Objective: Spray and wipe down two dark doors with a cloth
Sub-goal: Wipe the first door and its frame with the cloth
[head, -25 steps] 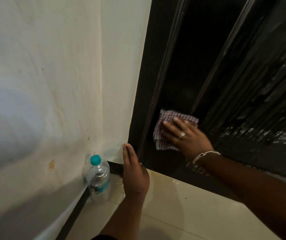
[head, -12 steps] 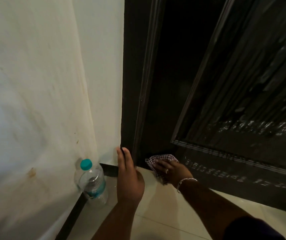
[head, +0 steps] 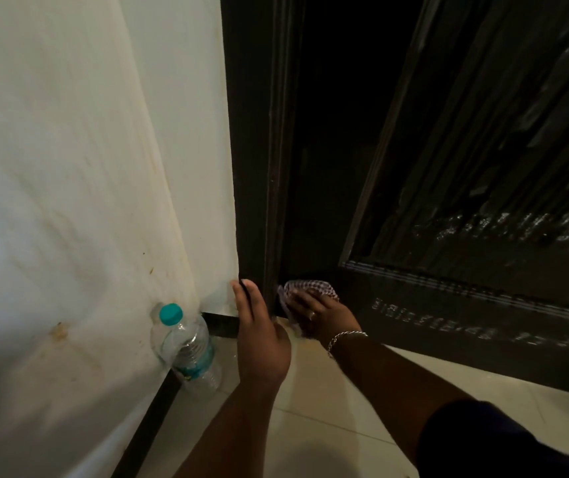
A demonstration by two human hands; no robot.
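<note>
- One dark door [head: 431,319], one checked cloth [head: 305,288], one plastic water bottle [head: 190,346].
- Right hand [head: 321,313] presses the cloth flat against the door's bottom corner, fingers straight.
- Left hand [head: 258,332] rests open on the door frame [head: 255,167], just beside the cloth.

bottle [head: 190,350] left of door [head: 448,236], on floor [head: 327,426]

**Bare forearms, a bracelet, a ring and a dark sleeve**

The person is wearing a thin silver chain bracelet [head: 345,338] on the right wrist and a small ring [head: 312,314] on a finger of the right hand [head: 324,317]. A dark sleeve [head: 503,443] is covering the right upper arm. The left hand [head: 260,334] and forearm are showing nothing worn.
</note>
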